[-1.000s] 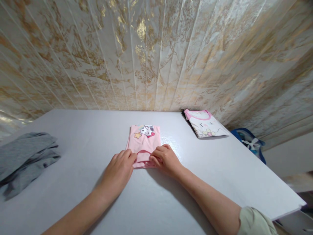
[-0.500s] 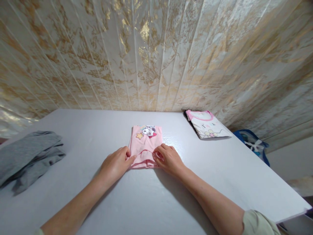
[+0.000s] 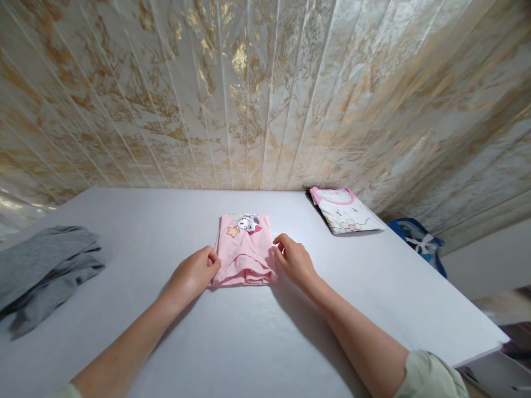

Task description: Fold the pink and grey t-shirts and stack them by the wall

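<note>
A folded pink T-shirt [image 3: 249,249] lies on the white table, its cartoon dog and star print toward the far end and its curved neckline edge nearest me. At its left edge, my left hand [image 3: 197,268] has its fingers curled, pinching the cloth near the front corner. My right hand [image 3: 293,260] is beside the right edge, fingers bent and a little apart, with no cloth visible between them. Whether its fingertips brush the fabric, I cannot tell.
Grey folded cloth [image 3: 45,271] lies at the table's left. A white folded shirt with pink collar [image 3: 346,213] rests on something dark at the back right. Beyond the right edge of the table [image 3: 394,309] is a blue bag [image 3: 418,243]. A patterned gold-and-white curtain [image 3: 232,110] hangs behind.
My right hand has come off the neckline and moved outward to the right edge. My left hand has shifted slightly outward along the left side. The view has turned slightly.
</note>
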`<state>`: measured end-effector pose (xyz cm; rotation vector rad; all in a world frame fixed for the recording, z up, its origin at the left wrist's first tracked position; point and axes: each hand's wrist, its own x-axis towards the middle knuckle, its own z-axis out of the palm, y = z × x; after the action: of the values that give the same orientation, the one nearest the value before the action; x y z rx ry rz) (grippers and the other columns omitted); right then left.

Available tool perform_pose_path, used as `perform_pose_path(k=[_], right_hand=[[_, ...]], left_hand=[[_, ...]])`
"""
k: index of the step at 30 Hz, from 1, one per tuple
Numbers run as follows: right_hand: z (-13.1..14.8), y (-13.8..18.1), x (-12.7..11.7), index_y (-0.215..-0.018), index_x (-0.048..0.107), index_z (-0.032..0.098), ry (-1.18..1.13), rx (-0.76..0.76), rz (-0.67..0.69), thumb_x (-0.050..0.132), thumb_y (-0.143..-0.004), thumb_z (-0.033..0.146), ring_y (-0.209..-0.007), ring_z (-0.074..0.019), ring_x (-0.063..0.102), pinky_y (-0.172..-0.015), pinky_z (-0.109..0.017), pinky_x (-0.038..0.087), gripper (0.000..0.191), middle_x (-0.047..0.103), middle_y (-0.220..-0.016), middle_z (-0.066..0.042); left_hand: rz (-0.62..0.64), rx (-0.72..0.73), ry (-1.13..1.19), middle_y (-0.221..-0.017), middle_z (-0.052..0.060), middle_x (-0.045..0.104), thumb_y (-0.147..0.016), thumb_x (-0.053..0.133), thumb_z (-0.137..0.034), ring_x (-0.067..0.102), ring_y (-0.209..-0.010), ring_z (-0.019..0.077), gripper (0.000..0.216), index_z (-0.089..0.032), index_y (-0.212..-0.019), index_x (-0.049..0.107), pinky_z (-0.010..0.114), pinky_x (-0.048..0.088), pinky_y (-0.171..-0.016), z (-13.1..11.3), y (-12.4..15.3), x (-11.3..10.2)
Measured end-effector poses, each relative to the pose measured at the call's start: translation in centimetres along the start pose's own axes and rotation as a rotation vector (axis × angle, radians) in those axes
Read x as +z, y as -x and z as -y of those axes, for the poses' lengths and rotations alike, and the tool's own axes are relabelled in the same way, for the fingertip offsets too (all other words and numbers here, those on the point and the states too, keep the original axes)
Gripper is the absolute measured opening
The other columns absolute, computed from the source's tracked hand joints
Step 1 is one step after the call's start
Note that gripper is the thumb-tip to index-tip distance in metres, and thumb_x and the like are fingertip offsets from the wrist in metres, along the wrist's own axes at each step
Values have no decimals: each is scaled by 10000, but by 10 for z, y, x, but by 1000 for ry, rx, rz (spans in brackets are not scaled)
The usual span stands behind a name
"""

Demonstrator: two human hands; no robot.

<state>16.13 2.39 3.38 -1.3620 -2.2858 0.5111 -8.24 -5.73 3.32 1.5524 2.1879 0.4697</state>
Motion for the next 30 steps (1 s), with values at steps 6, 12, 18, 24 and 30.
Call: perform_pose_path(k=[6,12,18,24,30], right_hand=[[0,3,8,-1102,491,217,-9,-5,83,550,-843,234,-636,-137,568,-686,-253,321,266,661,-743,43],[9,5,13,-1016,520,219,36,-36,69,425,-936,218,-555,-113,529,-723,-259,331,125,602,-619,73],[9,5,9,-1035,592,200,118,-115,-33,491,-909,211,-818,-176,599,-791,-309,386,162,664,-892,-41],[7,10,18,-1370,472,183,111,-359,120,532,-909,312,-1312,-252,408,-1073,-412,321,482,469,-1427,-119],[8,14,19,-1412,432,185,140,-341,229,481,-936,326,-1388,-262,315,-1118,-473,248,499,408,-1491,-112]], left_hand=[[-130,-25,87,-695,-32,616,-808,472,-293,600,-657,154,78,-233,-758,472,234,387,-595,-1,0,-4],[-77,-9,-180,-718,-29,637,-910,379,-270,636,-676,180,136,-250,-1026,447,250,337,-538,-13,15,-10],[-243,142,-427,-1077,96,661,-925,366,-224,646,-928,257,257,-191,-1127,521,349,457,-737,-14,20,-8],[-325,525,-345,-1423,123,514,-963,353,-338,460,-1311,232,459,-143,-1367,447,375,330,-1097,-7,14,16],[-139,527,-397,-1491,125,449,-881,456,-591,388,-1382,287,688,-175,-1429,430,469,268,-1134,0,18,35]])
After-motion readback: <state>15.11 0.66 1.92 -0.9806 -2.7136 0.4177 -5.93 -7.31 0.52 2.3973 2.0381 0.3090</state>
